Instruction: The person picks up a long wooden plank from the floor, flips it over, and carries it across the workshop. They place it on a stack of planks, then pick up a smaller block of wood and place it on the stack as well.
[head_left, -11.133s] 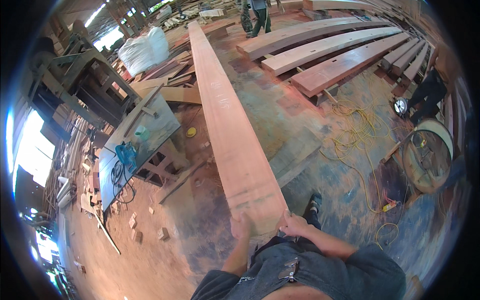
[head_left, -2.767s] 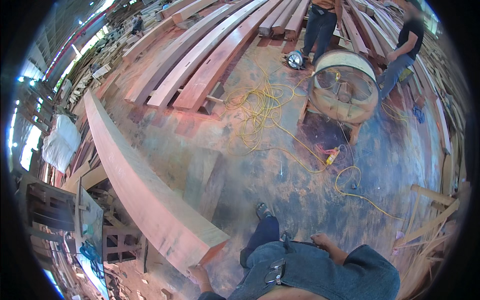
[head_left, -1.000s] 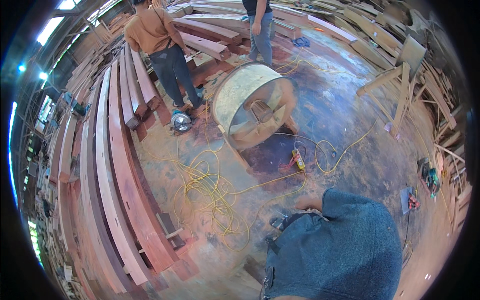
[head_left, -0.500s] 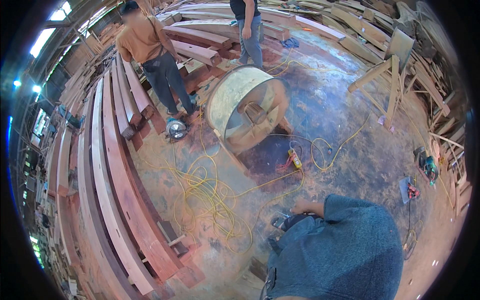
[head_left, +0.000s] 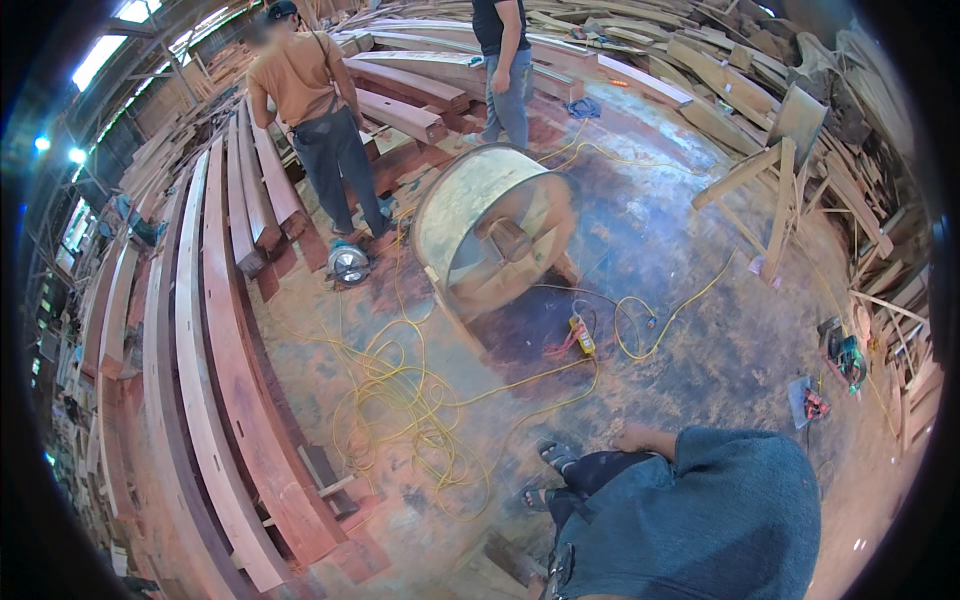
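My body, in a blue-grey shirt (head_left: pixel 720 510), fills the lower right, with sandalled feet (head_left: pixel 556 455) on the floor. Past the sleeve, my right hand (head_left: pixel 632 438) hangs low beside my leg; its fingers are too blurred to read. Only a small patch of skin, seemingly my left hand (head_left: pixel 537 588), shows at the lower edge near a dark wooden block (head_left: pixel 508 556); whether they touch is unclear. In front, a large drum fan (head_left: pixel 455 215) stands on the floor. A yellow power strip (head_left: pixel 582 336) lies close to it, joined to a tangled yellow cord (head_left: pixel 400 395).
Long reddish beams (head_left: pixel 262 430) line the left side. A person in a tan shirt (head_left: pixel 300 80) stands by them; another person in jeans (head_left: pixel 510 95) stands behind the fan. A round metal lamp-like thing (head_left: pixel 348 264), a wooden stand (head_left: pixel 775 200) and a green power tool (head_left: pixel 848 358) are around the floor.
The view has shifted slightly, showing more of my feet and the wooden block. My right hand sits a little lower and farther right. The person in tan has straightened somewhat.
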